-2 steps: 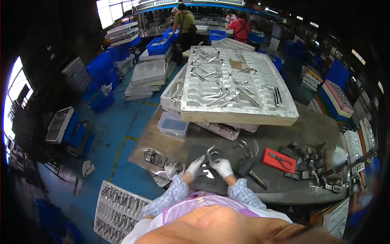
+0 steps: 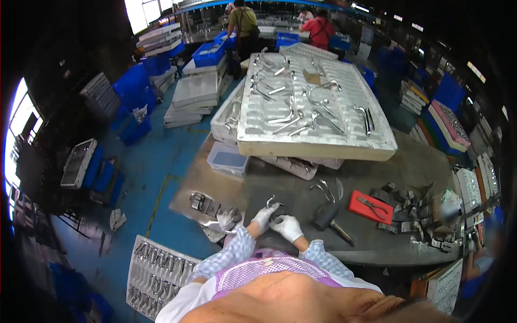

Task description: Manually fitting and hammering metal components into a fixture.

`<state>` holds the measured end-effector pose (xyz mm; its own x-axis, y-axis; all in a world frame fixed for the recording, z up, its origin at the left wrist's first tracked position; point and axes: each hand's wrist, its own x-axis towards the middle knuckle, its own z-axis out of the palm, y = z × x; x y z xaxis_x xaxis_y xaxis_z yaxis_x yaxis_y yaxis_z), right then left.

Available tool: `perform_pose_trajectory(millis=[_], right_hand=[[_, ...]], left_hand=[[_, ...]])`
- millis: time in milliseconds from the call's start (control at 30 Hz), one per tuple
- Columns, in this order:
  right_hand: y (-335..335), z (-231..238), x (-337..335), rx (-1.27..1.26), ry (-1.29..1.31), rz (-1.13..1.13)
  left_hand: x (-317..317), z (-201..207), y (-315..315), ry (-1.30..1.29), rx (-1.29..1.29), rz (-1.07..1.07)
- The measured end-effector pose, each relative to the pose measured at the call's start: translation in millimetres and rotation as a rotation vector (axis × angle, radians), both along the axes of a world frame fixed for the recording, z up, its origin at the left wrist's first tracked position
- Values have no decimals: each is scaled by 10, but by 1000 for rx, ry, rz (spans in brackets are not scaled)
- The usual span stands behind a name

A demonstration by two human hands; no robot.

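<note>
My left hand (image 2: pixel 264 216), in a white glove, is closed on a small curved, shiny metal part (image 2: pixel 272 201); its bent upper end shows above the fingers and its lower end is hidden. My right hand (image 2: pixel 287 227), gloved too, has its fingertips pinched at the lower side of the same part, close to my left fingers. Both hands are just above the dark worktable (image 2: pixel 253 188) at its near edge. To the right lie a hammer (image 2: pixel 326 216) with a dark head and more curved metal parts (image 2: pixel 323 189).
Pliers (image 2: pixel 372 206) lie on a red tray (image 2: pixel 360 202), with metal blocks (image 2: pixel 431 223) to the right. A white foam tray (image 2: pixel 318 149) of metal parts is stacked ahead. A clear plastic box (image 2: pixel 228 159) and a grey glove (image 2: pixel 229 218) lie left. Other people work far off.
My hands have drawn closer together around the metal part. It is lower and turned, with less of its curve showing. The view has shifted slightly.
</note>
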<state>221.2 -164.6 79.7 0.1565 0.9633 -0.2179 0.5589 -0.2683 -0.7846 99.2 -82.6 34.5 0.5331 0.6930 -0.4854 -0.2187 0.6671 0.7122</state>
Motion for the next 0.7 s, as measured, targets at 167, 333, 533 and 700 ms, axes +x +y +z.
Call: perform_pose_trajectory(millis=[167, 333, 533, 700], right_hand=[[-395, -218, 1051, 657, -45, -351], [-1183, -813, 1498, 277, -941, -429], [-399, -715, 1306, -84, -61, -554], [-14, 497, 470, -15, 1023, -168]], left_hand=[[-118, -24, 47, 424, 594, 83], [-946, -31, -138, 658, 330, -50], [-711, 212, -184, 772, 356, -102], [-774, -661, -134, 1258, 1321, -396]])
